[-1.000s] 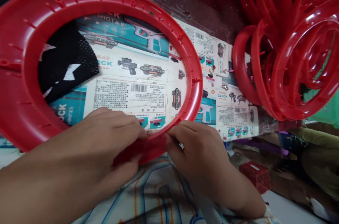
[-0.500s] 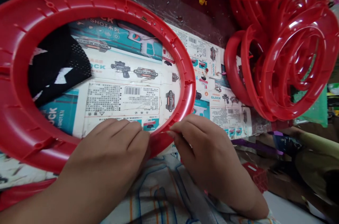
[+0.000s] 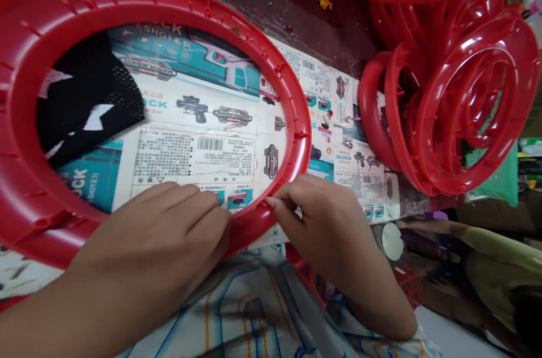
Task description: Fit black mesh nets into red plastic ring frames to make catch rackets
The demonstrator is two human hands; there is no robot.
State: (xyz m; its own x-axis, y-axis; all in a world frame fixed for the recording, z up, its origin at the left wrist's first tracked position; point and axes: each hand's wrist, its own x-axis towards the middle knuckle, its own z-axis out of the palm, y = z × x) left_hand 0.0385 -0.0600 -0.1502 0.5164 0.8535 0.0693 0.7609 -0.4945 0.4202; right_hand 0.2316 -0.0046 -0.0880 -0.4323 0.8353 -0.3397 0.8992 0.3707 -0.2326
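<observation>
A large red plastic ring (image 3: 303,121) with small ribs and pegs on its inner face lies tilted over a printed toy-gun cardboard sheet (image 3: 199,149). My left hand (image 3: 169,234) is closed over the ring's near rim, fingers curled across the top of it. Right beside it, my right hand (image 3: 322,222) pinches the same near rim between thumb and fingertips. The two hands sit a short gap apart on the rim.
A pile of several more red rings (image 3: 457,98) leans at the right. A black mesh cloth (image 3: 84,98) shows through the held ring. Another person's arm in a green sleeve (image 3: 486,245) reaches in at the lower right. Striped fabric (image 3: 254,307) lies below my hands.
The ring has turned a little in my hands and its near rim has shifted slightly. My right hand has slid a bit up along the rim; both hands keep their hold.
</observation>
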